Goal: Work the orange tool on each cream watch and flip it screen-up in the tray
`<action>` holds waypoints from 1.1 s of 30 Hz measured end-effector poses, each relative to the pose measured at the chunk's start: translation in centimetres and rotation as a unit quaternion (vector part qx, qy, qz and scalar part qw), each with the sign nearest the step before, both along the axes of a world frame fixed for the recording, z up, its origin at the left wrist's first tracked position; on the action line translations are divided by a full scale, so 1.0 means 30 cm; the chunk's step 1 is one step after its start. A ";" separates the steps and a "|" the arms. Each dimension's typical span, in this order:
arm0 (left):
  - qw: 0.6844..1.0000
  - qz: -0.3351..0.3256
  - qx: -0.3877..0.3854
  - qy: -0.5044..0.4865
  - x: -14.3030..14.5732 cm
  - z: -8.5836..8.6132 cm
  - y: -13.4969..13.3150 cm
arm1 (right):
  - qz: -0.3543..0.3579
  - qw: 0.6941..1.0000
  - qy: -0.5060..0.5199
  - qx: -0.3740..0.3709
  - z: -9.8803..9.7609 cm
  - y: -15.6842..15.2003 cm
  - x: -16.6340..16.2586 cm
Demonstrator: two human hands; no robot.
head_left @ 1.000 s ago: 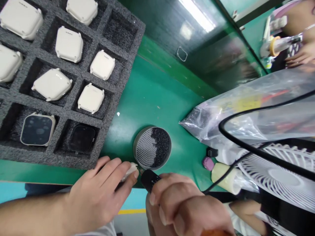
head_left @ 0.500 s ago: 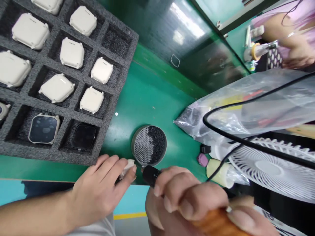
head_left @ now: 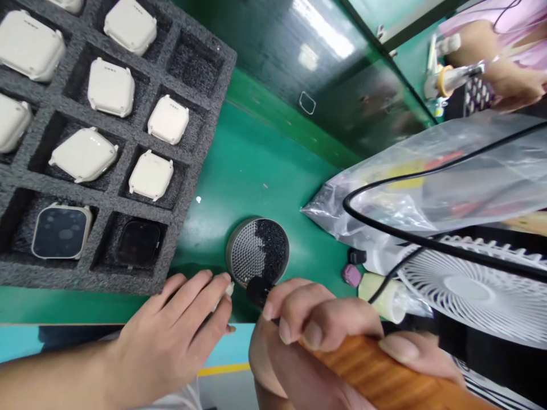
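My right hand (head_left: pixel 329 324) is wrapped round a screwdriver (head_left: pixel 367 364) with a thick orange, wood-look handle and a black nose. Its nose overlaps the lower rim of a round metal dish (head_left: pixel 247 253); contact there I cannot tell. Dimples cover the dish's floor, and tiny black screws (head_left: pixel 273 246) are heaped on its right side. Left of the nose, at the bench edge, my left hand (head_left: pixel 179 324) is closed on a small off-white piece (head_left: pixel 229 289), mostly hidden by the fingers. A dark foam tray (head_left: pixel 182 188) of watch cases (head_left: pixel 151 175) lies beyond that hand.
On the right lie a clear plastic bag (head_left: pixel 384 176), a black cable (head_left: pixel 410 230), a white fan (head_left: pixel 474 290) and a pale yellow roll (head_left: pixel 380 296). A dark glossy panel (head_left: pixel 294 62) borders the green bench (head_left: pixel 243 154). Another person's arm (head_left: pixel 491 62) shows at top right.
The screwdriver's nose has moved up onto the dish's lower rim, and more of its orange handle shows. In view, the tray has shifted left. The off-white piece is now more covered by my fingers.
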State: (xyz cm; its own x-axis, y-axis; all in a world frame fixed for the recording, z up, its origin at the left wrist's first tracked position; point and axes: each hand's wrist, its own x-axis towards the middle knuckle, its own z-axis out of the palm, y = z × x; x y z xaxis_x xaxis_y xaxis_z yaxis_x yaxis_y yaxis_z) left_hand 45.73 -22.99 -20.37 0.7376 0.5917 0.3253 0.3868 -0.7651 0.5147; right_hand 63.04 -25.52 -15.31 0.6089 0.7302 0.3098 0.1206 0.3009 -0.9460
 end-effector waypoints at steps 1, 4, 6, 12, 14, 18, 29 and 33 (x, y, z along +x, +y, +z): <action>1.000 -0.011 -0.006 -0.002 -0.003 0.000 0.003 | 0.001 1.000 0.004 -0.002 0.000 -0.001 -0.001; 1.000 -0.029 -0.007 -0.002 -0.009 -0.002 0.009 | 0.006 1.000 0.002 -0.009 0.003 -0.005 0.003; 1.000 -0.024 0.001 0.001 -0.008 -0.004 0.009 | 0.006 1.000 -0.001 -0.009 0.005 -0.006 0.005; 1.000 -0.006 0.002 0.002 0.000 0.001 0.006 | -0.017 1.000 0.007 -0.021 0.008 -0.003 -0.005; 1.000 -0.010 -0.002 0.004 -0.002 0.003 0.005 | -0.027 0.999 0.012 -0.021 0.011 0.001 -0.012; 1.000 -0.022 -0.005 0.005 -0.007 0.002 0.006 | -0.027 0.999 0.011 -0.019 0.011 0.004 -0.013; 1.000 -0.021 -0.006 0.002 -0.006 -0.001 0.007 | 0.004 1.000 0.006 0.007 -0.006 -0.003 0.013; 1.000 -0.020 -0.009 0.004 -0.007 0.001 0.005 | 0.063 0.997 -0.033 -0.009 -0.026 -0.020 0.042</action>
State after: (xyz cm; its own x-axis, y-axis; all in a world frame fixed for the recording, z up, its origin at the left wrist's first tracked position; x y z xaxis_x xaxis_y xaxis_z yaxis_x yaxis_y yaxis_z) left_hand 45.53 -22.85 -20.34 0.7630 0.5674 0.3097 0.3601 -0.7710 0.5253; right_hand 64.31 -26.12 -16.08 0.4902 0.8054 0.3332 0.1450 0.3016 -0.9423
